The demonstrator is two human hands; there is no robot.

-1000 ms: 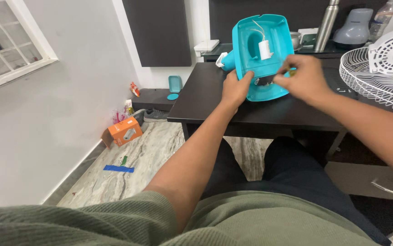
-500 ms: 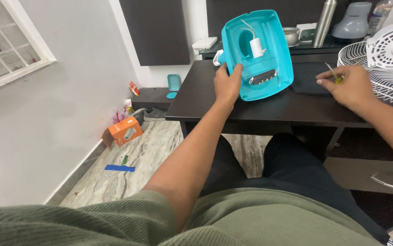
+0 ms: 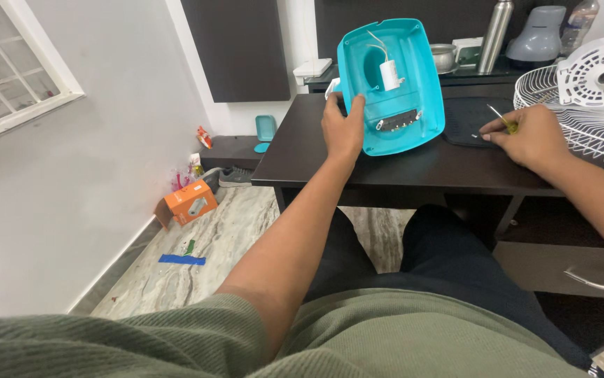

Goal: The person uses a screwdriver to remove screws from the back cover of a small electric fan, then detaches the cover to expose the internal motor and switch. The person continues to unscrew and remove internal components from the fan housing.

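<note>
Now the right hand has come away from the turquoise housing and sits at the right of the frame, on the dark mat by the white fan grille, so work inside the shell looks paused. The housing stands tilted up on the dark tabletop in the upper middle of the frame, open side toward the camera, white capacitor inside. The left hand grips the shell's lower left edge. The right hand's fingers pinch a small yellow-green screwdriver, well apart from the housing.
</note>
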